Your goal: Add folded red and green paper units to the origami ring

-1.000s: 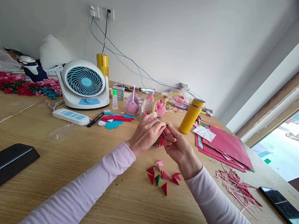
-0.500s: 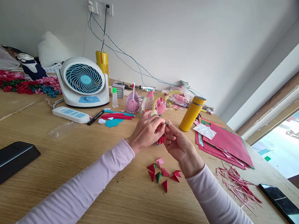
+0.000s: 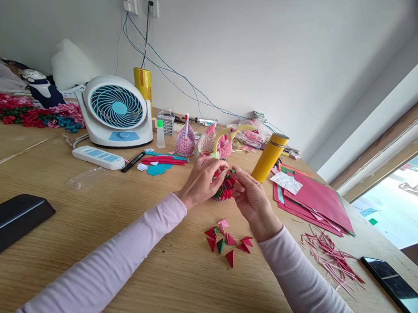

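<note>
My right hand (image 3: 253,196) pinches a small green folded paper piece (image 3: 233,171) between thumb and fingertips. My left hand (image 3: 203,181) is closed at the upper left of a red and green folded-paper model (image 3: 225,189), its fingers bent against the rim. Both hands partly cover this model. In front of them, several loose paper triangles lie on the table, among them a red one (image 3: 230,258), a dark green one (image 3: 220,246) and a pink one (image 3: 223,223). Just behind the hands stands a paper swan (image 3: 206,142) with a yellow neck.
A yellow bottle (image 3: 270,158) stands right of my hands, beside stacked red paper sheets (image 3: 317,196). Thin paper strips (image 3: 332,257) and a phone (image 3: 396,281) lie at the right. Left are a fan (image 3: 116,113), a power strip (image 3: 98,157) and a black object (image 3: 18,222).
My hands have moved slightly apart, and more of the red and green model shows between them. The green piece stays at my right fingertips.
</note>
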Demonstrator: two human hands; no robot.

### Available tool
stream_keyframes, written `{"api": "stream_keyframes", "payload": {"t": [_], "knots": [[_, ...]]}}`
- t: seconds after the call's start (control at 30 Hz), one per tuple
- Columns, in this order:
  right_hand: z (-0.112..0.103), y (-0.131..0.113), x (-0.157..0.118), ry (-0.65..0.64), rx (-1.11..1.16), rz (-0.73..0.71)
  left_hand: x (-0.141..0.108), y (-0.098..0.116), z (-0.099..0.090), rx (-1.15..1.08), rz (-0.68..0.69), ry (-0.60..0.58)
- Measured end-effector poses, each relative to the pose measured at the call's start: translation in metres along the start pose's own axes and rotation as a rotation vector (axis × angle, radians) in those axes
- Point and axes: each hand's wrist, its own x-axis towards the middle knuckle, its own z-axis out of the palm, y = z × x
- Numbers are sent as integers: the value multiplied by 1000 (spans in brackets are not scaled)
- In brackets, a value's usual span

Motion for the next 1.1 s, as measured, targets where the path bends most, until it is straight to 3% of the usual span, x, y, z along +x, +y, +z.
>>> {"api": "stream_keyframes", "payload": {"t": [0.17,0.37,1.1], "knots": [[-16,18,14,6,-494,-287,-21,-35,12,-30,-103,-250],[-37,40,27,-30,-880,-342,-36,-49,25,-64,-84,-329],[-42,50,27,-1,-875,-335,-40,-52,33,-46,-111,-325]]}}
